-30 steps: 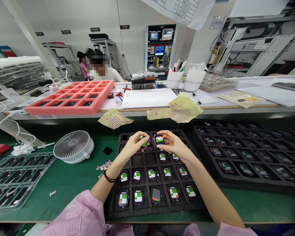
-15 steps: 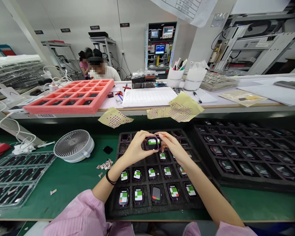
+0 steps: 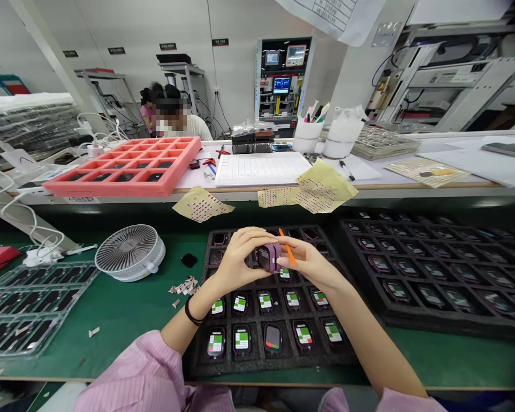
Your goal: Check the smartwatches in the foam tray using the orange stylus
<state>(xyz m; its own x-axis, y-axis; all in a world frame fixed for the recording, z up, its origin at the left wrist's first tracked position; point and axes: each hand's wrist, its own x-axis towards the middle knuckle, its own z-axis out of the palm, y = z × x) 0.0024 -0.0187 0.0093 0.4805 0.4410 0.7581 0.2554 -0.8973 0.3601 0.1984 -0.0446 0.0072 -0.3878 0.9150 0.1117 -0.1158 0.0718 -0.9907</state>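
My left hand (image 3: 242, 258) grips a purple smartwatch body (image 3: 266, 257) between thumb and fingers, above a black foam tray (image 3: 257, 364). The watch is turned so that its purple side shows; its screen looks dark. My right hand (image 3: 315, 266) is closed on a thin orange stick (image 3: 288, 247) that slants up past the fingers. Its fingertips are at the right side of the watch. In the tray below, several watches lie face up, most with green and white screens; one watch (image 3: 273, 337) has a mostly grey screen. The hands hide part of the tray's far rows.
To the right stands a second foam tray (image 3: 438, 321) of watches. A round fan (image 3: 131, 252), a black square piece (image 3: 189, 260), small scraps (image 3: 184, 285) and a clear plastic tray (image 3: 62, 312) are on the left. A shelf edge (image 3: 240, 193) with hanging yellow sheets runs behind.
The watch has turned from screen toward me to showing its purple side. My right hand has shifted slightly right, and the orange stick now stands more upright and shows more fully.
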